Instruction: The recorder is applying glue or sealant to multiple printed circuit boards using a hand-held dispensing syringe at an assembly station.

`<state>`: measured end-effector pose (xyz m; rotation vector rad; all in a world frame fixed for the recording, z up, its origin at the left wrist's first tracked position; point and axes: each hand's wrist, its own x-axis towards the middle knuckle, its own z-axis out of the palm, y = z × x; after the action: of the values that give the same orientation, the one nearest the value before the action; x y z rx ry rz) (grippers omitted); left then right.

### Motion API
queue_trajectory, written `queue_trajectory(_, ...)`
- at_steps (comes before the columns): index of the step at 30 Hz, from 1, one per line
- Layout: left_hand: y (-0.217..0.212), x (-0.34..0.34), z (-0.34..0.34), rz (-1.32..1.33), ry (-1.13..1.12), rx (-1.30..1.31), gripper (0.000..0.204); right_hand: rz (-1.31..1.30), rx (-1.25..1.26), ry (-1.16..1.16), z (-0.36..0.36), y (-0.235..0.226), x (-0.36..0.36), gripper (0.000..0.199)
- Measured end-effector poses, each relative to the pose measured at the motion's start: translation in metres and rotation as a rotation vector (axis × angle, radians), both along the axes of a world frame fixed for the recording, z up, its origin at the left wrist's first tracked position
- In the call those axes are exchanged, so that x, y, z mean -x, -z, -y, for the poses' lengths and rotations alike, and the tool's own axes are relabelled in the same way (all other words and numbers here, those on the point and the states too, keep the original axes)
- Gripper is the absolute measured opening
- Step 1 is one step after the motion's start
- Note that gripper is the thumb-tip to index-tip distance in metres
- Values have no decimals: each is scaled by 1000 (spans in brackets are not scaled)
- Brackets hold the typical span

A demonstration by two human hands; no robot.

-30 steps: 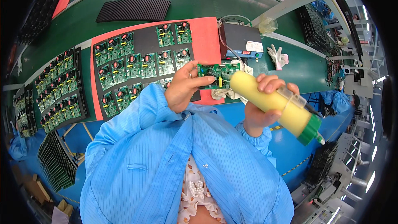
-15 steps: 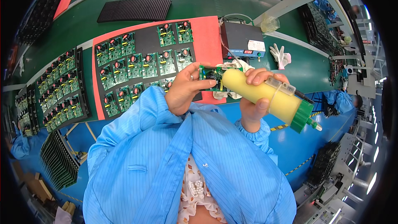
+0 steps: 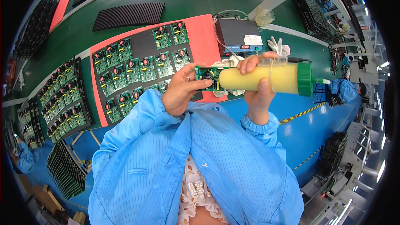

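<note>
My left hand (image 3: pixel 181 89) pinches the left end of a small green circuit board (image 3: pixel 216 71), its thumb lying over the components. A black ring-shaped coil (image 3: pixel 207 75) shows beside that thumb. My right hand (image 3: pixel 259 85) is wrapped round a thick yellow cylindrical tool (image 3: pixel 246 79) with a rounded left end and a green collar (image 3: pixel 305 79). From the collar a narrow tip points right. A clear piece (image 3: pixel 273 61) with a black cable is strapped along the tool's upper side. The tool's rounded end overlaps the board's right part and hides it; whether they touch, I cannot tell.
Rows of circuit boards (image 3: pixel 133 70) lie on black foam over a red mat (image 3: pixel 204 33). More boards (image 3: pixel 62 100) stand at the left. Behind my hands are a black control box (image 3: pixel 237 31), a white cloth (image 3: pixel 229 62), a white glove (image 3: pixel 278 46) and a ridged black strip (image 3: pixel 129 15).
My right hand has turned the yellow tool from sloping down to the right to nearly level, its green end raised. My left hand keeps hold of the board. The whole view has shifted slightly.
</note>
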<state>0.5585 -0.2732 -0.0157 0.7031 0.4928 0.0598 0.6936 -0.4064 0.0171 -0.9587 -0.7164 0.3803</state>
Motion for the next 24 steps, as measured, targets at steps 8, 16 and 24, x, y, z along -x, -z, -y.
queue_trajectory(8, 0, 4, -2, 2, -8, 22, 49, -59, -144, -71, -1, -2, 3, 54)
queue_trajectory(16, -1, 6, -1, 15, -18, 38, 49, -3, -141, 104, 8, -9, -1, 54)
queue_trajectory(24, -1, 6, 0, 17, -14, -2, 49, 50, -108, 111, 10, -3, -4, 53)
